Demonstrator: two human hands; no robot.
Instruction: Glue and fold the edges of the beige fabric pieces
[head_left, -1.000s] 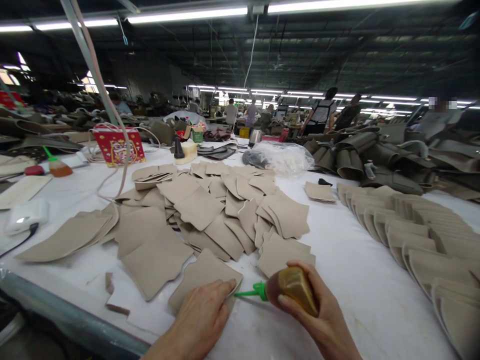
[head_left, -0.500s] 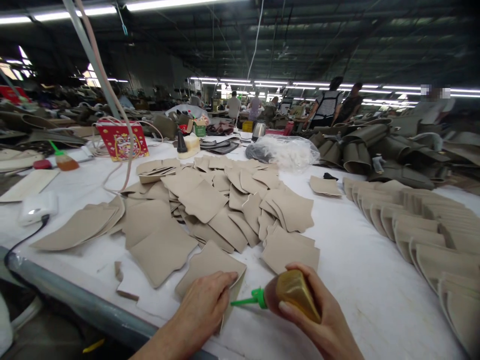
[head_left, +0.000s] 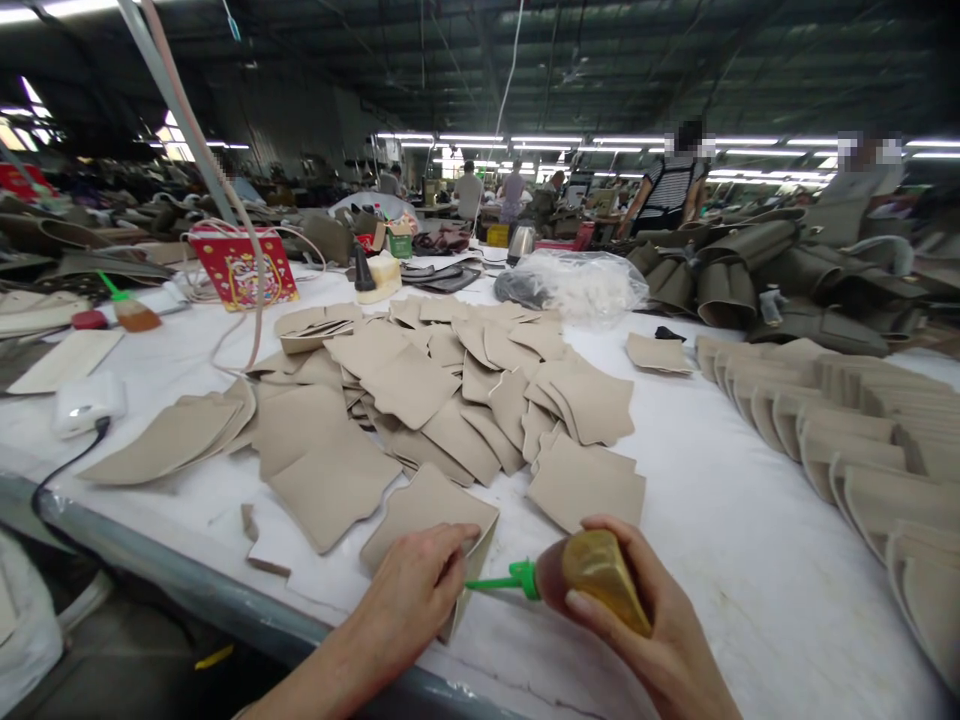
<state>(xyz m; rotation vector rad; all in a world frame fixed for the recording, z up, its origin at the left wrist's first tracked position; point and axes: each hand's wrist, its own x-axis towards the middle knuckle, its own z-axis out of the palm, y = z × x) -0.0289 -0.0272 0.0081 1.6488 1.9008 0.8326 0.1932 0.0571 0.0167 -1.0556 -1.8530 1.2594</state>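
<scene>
1. A small tan scrap (head_left: pixel 247 520) lies on the white table top (head_left: pixel 712 540), near the grey metal table rail (head_left: pixel 150 575). The left forearm is close enough to knock it off.
2. The left hand (head_left: pixel 416 590) is palm down with its fingers bent onto the nearest tan cut felt-like piece (head_left: pixel 420 510), which sits at the front of the table just beside the rail. The thumb is hidden, so I cannot tell whether it pinches the edge. The piece's right edge looks raised. If the pressure is light, the piece may slide or flop back.
3. The green nozzle (head_left: pixel 487 583) of the amber squeeze bottle (head_left: pixel 596 575) points at that raised edge, almost touching the left fingertips (head_left: pixel 469 535). Any glue-like fluid could land on the fingers or the top face of the piece.
4. The right hand (head_left: pixel 645 625) is wrapped tight around the bottle. Too hard a squeeze could blob or drip onto the table top.
5. The loose pile of tan pieces (head_left: pixel 480 390) is just behind. Wet drips or a sticky piece could foul its neighbours.
6. The overlapped row of tan pieces (head_left: pixel 825 420) at far right is well apart, so the risk there is low.
</scene>
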